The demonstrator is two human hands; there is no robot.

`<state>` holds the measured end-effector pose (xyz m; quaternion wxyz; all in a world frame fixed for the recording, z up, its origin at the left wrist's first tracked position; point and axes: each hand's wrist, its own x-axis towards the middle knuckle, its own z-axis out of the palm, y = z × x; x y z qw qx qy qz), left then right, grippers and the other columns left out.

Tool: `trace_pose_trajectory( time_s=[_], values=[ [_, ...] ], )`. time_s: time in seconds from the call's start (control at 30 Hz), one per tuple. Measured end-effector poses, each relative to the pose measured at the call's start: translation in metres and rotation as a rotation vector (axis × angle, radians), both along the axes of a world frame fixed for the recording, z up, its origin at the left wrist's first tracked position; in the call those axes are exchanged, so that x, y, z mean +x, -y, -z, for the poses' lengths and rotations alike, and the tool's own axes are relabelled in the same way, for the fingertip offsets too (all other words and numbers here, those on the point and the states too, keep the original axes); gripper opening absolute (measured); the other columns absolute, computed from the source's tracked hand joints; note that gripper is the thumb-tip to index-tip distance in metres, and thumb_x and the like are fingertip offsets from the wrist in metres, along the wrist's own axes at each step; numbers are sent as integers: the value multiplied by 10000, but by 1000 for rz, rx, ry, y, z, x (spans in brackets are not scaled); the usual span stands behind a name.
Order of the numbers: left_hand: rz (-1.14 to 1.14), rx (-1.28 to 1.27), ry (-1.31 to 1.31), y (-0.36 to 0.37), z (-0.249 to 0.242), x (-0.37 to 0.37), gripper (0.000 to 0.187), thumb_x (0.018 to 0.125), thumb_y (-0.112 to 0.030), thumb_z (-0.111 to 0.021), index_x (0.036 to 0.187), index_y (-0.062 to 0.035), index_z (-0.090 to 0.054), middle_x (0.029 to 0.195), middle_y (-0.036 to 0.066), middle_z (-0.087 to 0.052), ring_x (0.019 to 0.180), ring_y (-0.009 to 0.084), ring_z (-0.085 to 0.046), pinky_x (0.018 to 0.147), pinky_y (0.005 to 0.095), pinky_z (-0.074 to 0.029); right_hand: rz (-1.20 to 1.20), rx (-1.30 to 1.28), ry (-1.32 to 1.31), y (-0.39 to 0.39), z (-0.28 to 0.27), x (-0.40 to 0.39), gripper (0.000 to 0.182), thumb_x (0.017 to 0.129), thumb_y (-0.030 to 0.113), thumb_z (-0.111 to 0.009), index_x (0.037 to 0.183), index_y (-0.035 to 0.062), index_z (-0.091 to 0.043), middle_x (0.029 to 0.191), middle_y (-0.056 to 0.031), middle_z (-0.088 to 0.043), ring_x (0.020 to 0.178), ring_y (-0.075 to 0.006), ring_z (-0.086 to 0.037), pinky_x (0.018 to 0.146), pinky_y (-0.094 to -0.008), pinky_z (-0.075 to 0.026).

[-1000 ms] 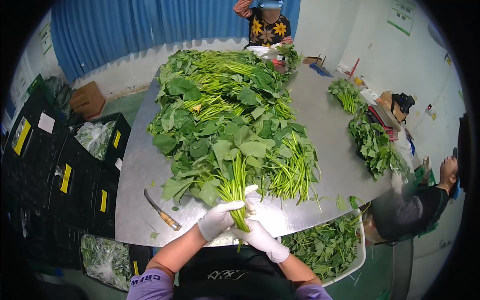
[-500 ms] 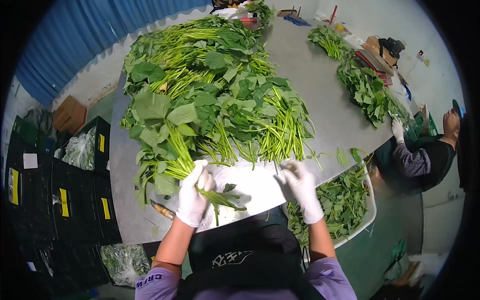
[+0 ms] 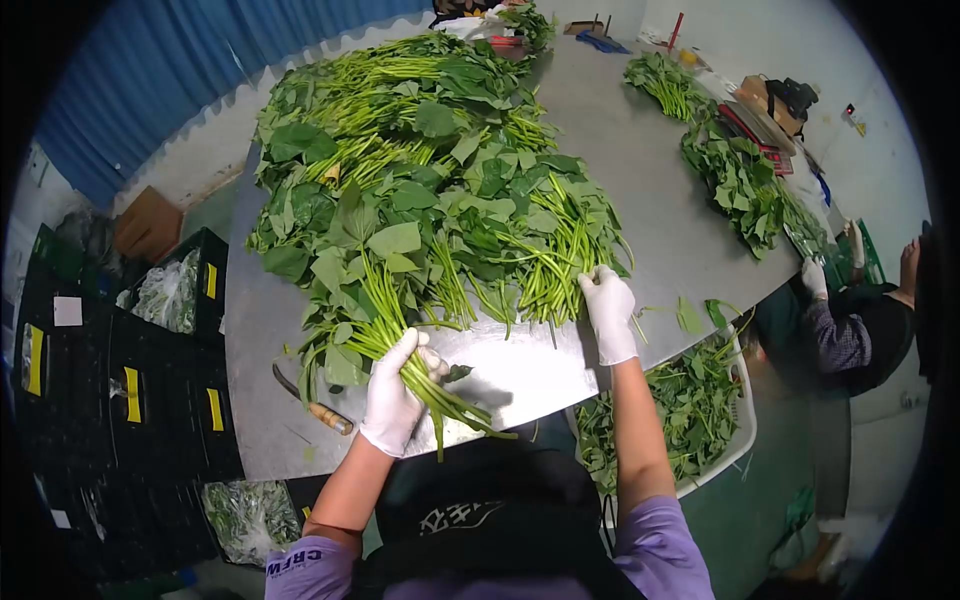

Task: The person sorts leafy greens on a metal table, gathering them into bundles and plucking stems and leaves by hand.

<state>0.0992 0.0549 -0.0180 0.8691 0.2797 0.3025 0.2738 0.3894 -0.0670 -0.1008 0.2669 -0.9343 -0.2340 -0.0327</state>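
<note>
My left hand (image 3: 395, 392), in a white glove, is closed round a bunch of leafy green stems (image 3: 385, 305). The cut ends stick out below the fist, and the leaves spread up and left over the table. My right hand (image 3: 608, 312), also gloved, reaches to the right side of a large heap of leafy greens (image 3: 400, 130). Its fingers are pinched together at the stems there, seemingly on a stem; the fingertips partly hide it. Left of my left hand lies a curved knife with a wooden handle (image 3: 330, 418).
The metal table (image 3: 590, 110) carries more greens (image 3: 735, 185) along its right edge. A white basket (image 3: 745, 410) of leaves stands below the front right edge. Dark crates (image 3: 160, 390) are stacked at left. A co-worker (image 3: 850, 325) handles greens at far right.
My right hand has moved up and forward from the table's front to the heap's stems, and its fingers have closed. My left hand still holds its bunch, shifted slightly right; the knife's blade now shows.
</note>
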Motion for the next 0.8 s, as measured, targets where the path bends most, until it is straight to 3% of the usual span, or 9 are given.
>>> trace_pose_trajectory(
  time_s=[0.13,0.2,0.37,0.47,0.5,0.57,0.63,0.67,0.8],
  values=[
    [10,39,-19,2,-6,-4,211,900,-237,-529,892,-26,-542,628,70,-572,611,195,-561,603,281,-444,-39,201,-157,1,-15,15,223,755,280,-616,738,58,-604,666,-145,-611,630,-303,-597,598,-380,-450],
    [1,65,-48,4,-4,-5,211,900,-241,-528,894,-30,-541,634,65,-567,633,191,-564,619,275,-440,-112,605,-281,1,-22,16,178,769,179,-617,734,7,-593,591,-57,-562,554,-128,-495,534,-288,-391],
    [67,44,3,7,-6,-4,198,912,-254,-507,908,-58,-528,682,35,-563,717,168,-564,675,240,-427,-125,953,-310,-12,-58,-16,70,796,48,-604,749,31,-556,625,47,-448,562,-39,-360,508,-188,-309],
    [55,-1,3,7,-6,-6,199,913,-247,-505,943,-51,-526,692,41,-559,708,163,-560,667,245,-428,-136,874,-119,-22,-61,-39,93,806,45,-611,771,37,-524,686,42,-438,596,-49,-378,540,-188,-337],
    [49,-4,20,6,-6,-8,200,913,-245,-506,947,-49,-525,697,43,-560,706,163,-559,663,246,-429,-264,740,343,-25,-51,-34,93,812,37,-599,776,35,-514,734,24,-481,618,-79,-419,562,-208,-366],
    [36,-10,55,5,-3,-13,202,912,-241,-508,957,-45,-523,705,49,-561,703,164,-558,655,248,-432,-240,749,124,-28,-33,-34,94,825,42,-589,804,22,-499,788,-7,-538,700,-124,-531,611,-223,-415],
    [10,-10,41,3,-3,-18,189,913,-236,-502,949,-50,-520,699,51,-559,693,172,-554,663,281,-451,-210,943,-678,-25,-29,-32,65,855,63,-568,887,32,-521,796,-33,-554,625,-138,-579,552,-228,-444],
    [4,13,18,2,-3,-20,177,915,-233,-495,931,-59,-520,687,45,-556,686,181,-552,683,308,-466,-192,1007,-811,-26,-39,-33,93,861,74,-563,942,38,-536,767,-37,-550,535,-126,-554,487,-221,-431],
    [-29,-48,40,-1,5,-27,165,906,-218,-510,921,-54,-530,699,52,-559,692,188,-554,677,290,-454,-348,1182,-755,-30,-79,-21,95,846,68,-593,934,37,-575,739,-12,-569,573,-101,-552,512,-197,-431]
  ],
)
